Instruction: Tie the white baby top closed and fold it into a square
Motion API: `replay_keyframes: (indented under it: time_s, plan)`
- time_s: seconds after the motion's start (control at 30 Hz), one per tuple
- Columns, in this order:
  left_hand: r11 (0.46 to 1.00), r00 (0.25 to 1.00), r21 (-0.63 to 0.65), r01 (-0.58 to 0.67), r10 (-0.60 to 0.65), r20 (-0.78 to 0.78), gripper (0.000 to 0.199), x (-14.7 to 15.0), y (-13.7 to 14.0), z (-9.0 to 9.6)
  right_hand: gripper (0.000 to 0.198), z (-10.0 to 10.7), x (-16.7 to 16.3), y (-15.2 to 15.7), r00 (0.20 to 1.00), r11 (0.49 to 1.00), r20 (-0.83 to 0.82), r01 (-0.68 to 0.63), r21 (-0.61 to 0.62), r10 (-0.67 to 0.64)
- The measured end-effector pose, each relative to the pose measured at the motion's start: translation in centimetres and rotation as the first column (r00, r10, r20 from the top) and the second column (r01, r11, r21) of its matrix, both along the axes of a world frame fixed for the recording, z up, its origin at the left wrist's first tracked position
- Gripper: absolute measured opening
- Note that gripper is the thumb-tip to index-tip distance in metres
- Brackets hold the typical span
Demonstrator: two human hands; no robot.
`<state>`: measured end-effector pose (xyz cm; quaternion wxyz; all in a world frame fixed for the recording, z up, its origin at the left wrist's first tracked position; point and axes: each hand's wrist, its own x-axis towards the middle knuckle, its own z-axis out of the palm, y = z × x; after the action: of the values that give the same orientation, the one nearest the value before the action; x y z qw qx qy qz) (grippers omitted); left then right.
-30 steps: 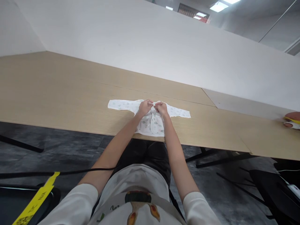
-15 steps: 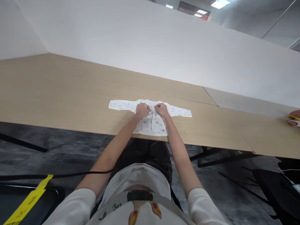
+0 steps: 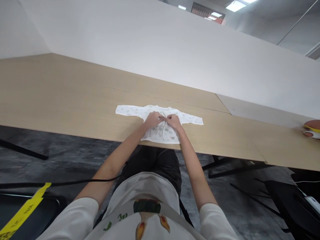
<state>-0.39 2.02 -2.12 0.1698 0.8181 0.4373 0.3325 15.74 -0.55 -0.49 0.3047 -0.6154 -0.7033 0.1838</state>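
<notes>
Pinching a small white patterned cloth top (image 3: 160, 132)
Left hand (image 3: 153, 119), right hand (image 3: 173, 121) close together — both hands' fingers clamped on its front.

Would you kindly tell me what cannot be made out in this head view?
Head view: detail on the white garment between the left hand and right hand, hidden by their fingers.
Head view: its printed motifs, too small.
Head view: end of the yellow tag, cut by the lower-left corner.
Head view: object at right, cut by frame edge.

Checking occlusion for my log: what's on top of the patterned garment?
The left hand and right hand, pinching the front of the patterned garment; fabric beneath them is covered.
</notes>
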Motion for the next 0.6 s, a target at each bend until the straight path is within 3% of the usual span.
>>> replay_keyframes:
  time_s: [0.2, 0.4, 0.6]
  plan:
    - [0.999, 0.998, -0.024, 0.028, -0.027, 0.049, 0.017, 0.00, -0.03, -0.15, 0.008, 0.23, 0.61, -0.01, 0.981, 0.996, -0.192, -0.004, -0.095, -0.014]
    - [0.990, 0.961, -0.095, 0.100, -0.071, 0.268, 0.021, 0.02, 0.46, -0.45, 0.016, 0.53, 0.52, -0.16, 0.929, 0.985, -0.369, -0.082, -0.153, 0.021]
    - [0.980, 0.954, -0.176, 0.096, -0.040, 0.298, 0.020, 0.01, 0.12, 0.15, 0.013, 0.73, 0.77, -0.26, 0.913, 0.981, -0.402, -0.137, -0.141, 0.070]
